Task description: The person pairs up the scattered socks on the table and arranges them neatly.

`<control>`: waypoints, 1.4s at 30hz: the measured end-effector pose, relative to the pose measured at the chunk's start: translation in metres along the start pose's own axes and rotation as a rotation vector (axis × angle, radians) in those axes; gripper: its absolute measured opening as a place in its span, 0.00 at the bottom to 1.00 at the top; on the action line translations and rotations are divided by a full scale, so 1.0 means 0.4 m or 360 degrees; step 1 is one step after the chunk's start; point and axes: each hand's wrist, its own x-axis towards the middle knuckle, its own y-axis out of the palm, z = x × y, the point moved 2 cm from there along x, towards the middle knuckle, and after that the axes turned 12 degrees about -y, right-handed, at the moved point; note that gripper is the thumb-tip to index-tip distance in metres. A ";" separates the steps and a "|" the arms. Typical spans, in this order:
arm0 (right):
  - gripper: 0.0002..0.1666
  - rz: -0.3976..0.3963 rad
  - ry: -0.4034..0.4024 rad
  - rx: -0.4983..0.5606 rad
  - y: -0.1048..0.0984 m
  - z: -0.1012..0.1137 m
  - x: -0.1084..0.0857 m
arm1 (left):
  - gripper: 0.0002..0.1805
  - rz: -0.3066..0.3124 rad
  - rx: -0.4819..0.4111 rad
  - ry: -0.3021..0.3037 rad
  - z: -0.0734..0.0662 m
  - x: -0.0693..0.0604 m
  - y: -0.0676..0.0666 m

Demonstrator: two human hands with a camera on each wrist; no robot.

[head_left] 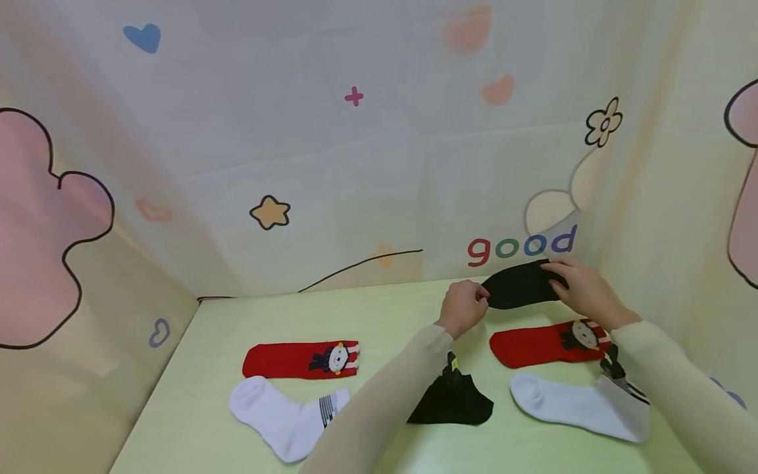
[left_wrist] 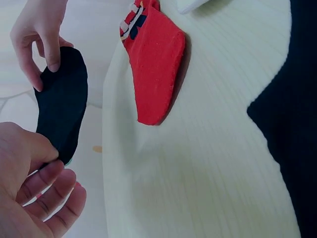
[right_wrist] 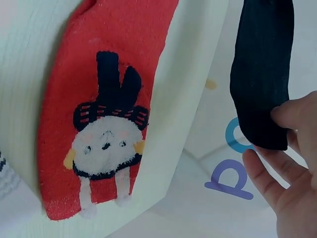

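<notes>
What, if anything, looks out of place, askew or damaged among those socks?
No damage shows, including on the raised black sock. Only mildly odd: in the head view, the white sock at left lies bent and slanted, its toe close to the red sock, while the other white sock looks straighter.

From my end, the head view shows me a pale cloth backdrop (head_left: pixel 331 158) printed with a blue heart (head_left: pixel 143 39), a magenta plus sign (head_left: pixel 354 96), an orange star (head_left: pixel 270 212) and an outlined flower (head_left: pixel 604 123). I can read the multicoloured word "good" (head_left: pixel 526 246) just above the far edge of the pale green tabletop (head_left: pixel 355 308).
</notes>
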 end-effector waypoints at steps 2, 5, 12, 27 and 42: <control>0.25 -0.0023 -0.0024 -0.0008 0.000 0.003 -0.001 | 0.07 -0.0033 -0.0002 0.0043 0.002 -0.004 -0.004; 0.25 -0.0050 -0.0055 -0.0017 0.000 0.008 -0.004 | 0.07 -0.0073 -0.0022 0.0076 0.006 -0.010 -0.010; 0.26 -0.0051 -0.0072 -0.0004 -0.002 0.022 -0.011 | 0.08 -0.0049 -0.0127 0.0056 0.014 -0.022 -0.019; 0.28 -0.0069 -0.0105 -0.0007 -0.011 0.054 -0.011 | 0.12 -0.0082 -0.0250 0.0123 0.021 -0.061 -0.045; 0.28 -0.0051 -0.0156 0.0068 -0.025 0.093 -0.010 | 0.14 -0.0209 -0.0298 0.0352 0.042 -0.074 -0.078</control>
